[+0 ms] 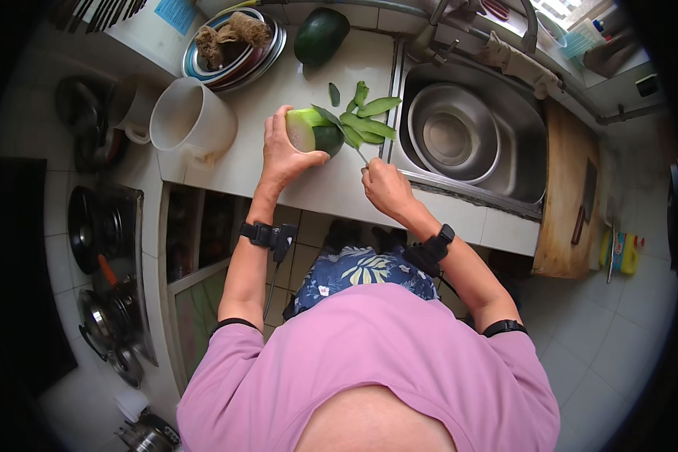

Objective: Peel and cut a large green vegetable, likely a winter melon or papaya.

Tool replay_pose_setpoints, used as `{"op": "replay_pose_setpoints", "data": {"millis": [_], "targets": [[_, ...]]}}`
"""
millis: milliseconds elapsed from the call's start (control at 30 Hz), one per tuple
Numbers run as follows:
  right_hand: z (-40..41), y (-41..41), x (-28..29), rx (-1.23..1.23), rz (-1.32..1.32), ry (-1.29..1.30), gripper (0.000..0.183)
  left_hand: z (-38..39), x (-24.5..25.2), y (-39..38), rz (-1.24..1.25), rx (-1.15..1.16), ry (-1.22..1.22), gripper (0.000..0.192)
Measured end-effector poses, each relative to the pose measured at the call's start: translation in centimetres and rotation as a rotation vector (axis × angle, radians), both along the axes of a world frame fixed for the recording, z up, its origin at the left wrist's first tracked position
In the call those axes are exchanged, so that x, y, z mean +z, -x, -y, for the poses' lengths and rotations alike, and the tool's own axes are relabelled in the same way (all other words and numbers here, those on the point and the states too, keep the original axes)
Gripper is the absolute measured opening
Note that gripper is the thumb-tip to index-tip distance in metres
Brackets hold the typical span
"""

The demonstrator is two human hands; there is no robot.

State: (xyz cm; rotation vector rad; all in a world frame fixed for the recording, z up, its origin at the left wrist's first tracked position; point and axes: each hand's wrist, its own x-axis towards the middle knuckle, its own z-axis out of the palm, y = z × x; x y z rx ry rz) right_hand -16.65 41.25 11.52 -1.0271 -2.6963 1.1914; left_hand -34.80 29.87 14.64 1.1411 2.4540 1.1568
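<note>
On the tiled counter (333,192), my left hand (285,147) grips a piece of winter melon (329,139), its pale cut face towards the left. Part of the piece shows light green peeled flesh; the rest keeps dark green skin. My right hand (389,186) is closed on the handle of a knife or peeler, whose thin metal part (363,155) reaches to the melon's right side. A strip of peel hangs there and hides most of the tool. Several green peel strips (379,106) lie just right of the melon, and one small dark piece (334,94) lies behind it.
A larger dark green melon piece (322,37) lies at the back. Left of it are stacked basins (279,53) holding brown fibrous pieces and a translucent plastic jug (186,116). At right, a steel bowl (486,164) sits in the sink (522,147), beside a wooden board (562,226) with a cleaver (589,192).
</note>
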Motion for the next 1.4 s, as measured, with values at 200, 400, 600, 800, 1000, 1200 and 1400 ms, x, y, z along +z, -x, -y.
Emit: {"op": "replay_pose_setpoints", "data": {"millis": [200,400,600,800,1000,1200,1400], "targets": [[-2.0,2.7,-0.3,0.017,-0.065,0.024,0.028,-0.9,-0.3,-0.8,-0.083,0.01,-0.004,0.1],[0.2,0.0,-0.6,-0.015,-0.041,0.002,0.029,0.4,-0.4,0.0,-0.023,0.002,-0.031,0.097],[-2.1,2.8,-2.2,-0.015,-0.099,0.004,0.028,-0.7,-0.7,-1.0,-0.091,-0.015,-0.041,0.098],[-0.3,0.2,-1.7,-0.05,-0.036,-0.009,0.03,0.6,-1.1,0.1,0.02,0.018,-0.041,0.101],[-2.9,3.4,-4.1,-0.01,-0.153,0.049,0.03,0.0,-1.3,-0.5,0.016,-0.029,-0.08,0.1],[-3.5,2.1,-0.3,-0.154,-0.107,1.154,0.025,1.0,-1.2,0.2,0.039,-0.092,-0.074,0.104],[-3.3,2.2,-0.4,-0.123,-0.167,1.306,0.027,1.7,-2.0,0.8,0.087,-0.084,-0.1,0.113]]}}
